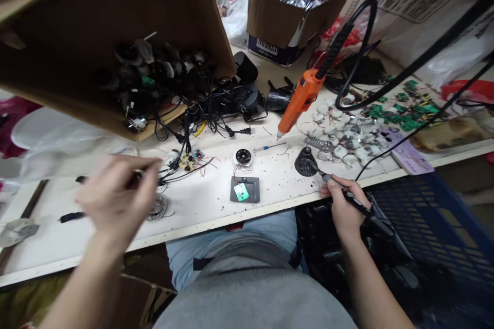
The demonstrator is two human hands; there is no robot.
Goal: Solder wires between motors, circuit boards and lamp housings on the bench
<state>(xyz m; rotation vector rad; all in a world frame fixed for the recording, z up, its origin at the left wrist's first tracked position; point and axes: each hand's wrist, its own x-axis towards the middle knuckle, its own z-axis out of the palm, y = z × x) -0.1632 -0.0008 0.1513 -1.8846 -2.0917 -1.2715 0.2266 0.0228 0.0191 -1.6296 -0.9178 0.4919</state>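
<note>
My right hand (347, 205) is closed round the handle of a soldering iron (349, 195). Its tip reaches into a small black dish (306, 164) of dark residue. My left hand (118, 195) is smeared by motion above the left part of the bench, and what its fingers hold, if anything, is unclear. Partly hidden beside it is a round dish of silvery bits (158, 208). Between the hands, a green circuit board (241, 192) rests on a dark grey block (252, 190). Thin red wires run from it towards a round black-and-white part (243, 156).
A tilted cardboard box (185, 5) of wired parts leans over the back left. An orange electric screwdriver (301, 100) hangs over the bench. White round parts (343, 128) and green boards (420, 110) lie at right. A blue crate (436, 231) stands below the edge.
</note>
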